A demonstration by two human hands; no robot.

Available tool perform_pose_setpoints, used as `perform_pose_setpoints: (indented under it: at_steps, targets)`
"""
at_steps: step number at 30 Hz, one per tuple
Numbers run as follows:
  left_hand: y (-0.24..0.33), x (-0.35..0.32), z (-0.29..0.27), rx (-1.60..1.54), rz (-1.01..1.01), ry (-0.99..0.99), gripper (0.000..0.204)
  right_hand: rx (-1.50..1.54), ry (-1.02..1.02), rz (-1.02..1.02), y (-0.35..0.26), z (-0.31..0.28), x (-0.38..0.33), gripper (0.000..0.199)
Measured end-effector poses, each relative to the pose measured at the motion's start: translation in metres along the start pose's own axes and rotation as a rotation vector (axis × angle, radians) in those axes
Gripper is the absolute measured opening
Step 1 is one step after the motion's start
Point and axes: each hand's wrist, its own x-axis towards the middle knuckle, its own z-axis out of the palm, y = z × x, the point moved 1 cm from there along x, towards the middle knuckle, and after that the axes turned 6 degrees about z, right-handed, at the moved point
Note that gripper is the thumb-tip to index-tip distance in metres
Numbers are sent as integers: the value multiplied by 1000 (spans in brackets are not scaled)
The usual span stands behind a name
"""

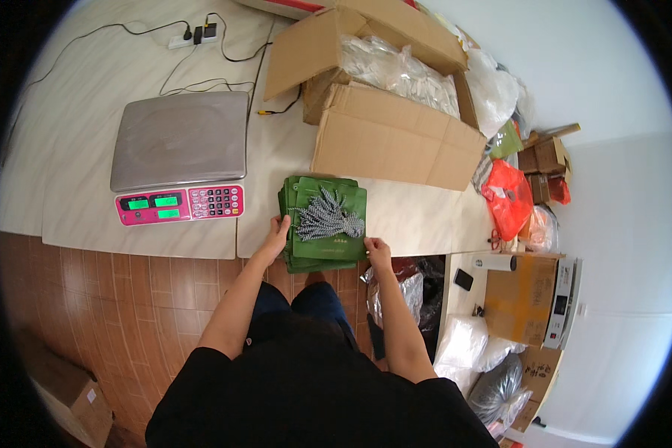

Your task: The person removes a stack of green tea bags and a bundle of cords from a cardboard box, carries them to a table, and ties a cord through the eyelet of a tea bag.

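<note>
A stack of flat green bags (pixel 325 252) lies at the table's front edge, its near end sticking out over the edge. On top rests a bundle of grey-and-white twisted cords (pixel 321 216), gathered at its right end and fanned out to the left. My left hand (pixel 278 234) is closed on the stack's left edge. Closed on the lower right edge, by a corner, is my right hand (pixel 378 252). Some fingers of both hands are hidden, so I cannot tell how many bags each grips.
Left of the stack stands a pink scale (pixel 179 153) with a metal platform. An open cardboard box (pixel 399 138) holding clear-wrapped goods is behind. At right are a red plastic bag (pixel 509 196), red scissors (pixel 494 239), a phone (pixel 464 279) and a taped carton (pixel 521 299). Cables (pixel 235 58) cross the back.
</note>
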Motion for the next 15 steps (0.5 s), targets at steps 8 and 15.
perform_pose_setpoints:
  at_steps: [8, 15]
  targets:
    - [-18, 10, -7, 12, 62, 42, 75, -197, 350, -168, -93, -37, -71, 23]
    - [-20, 11, -7, 12, 69, 40, 82, -380, 343, -173, -134, -100, -116, 38]
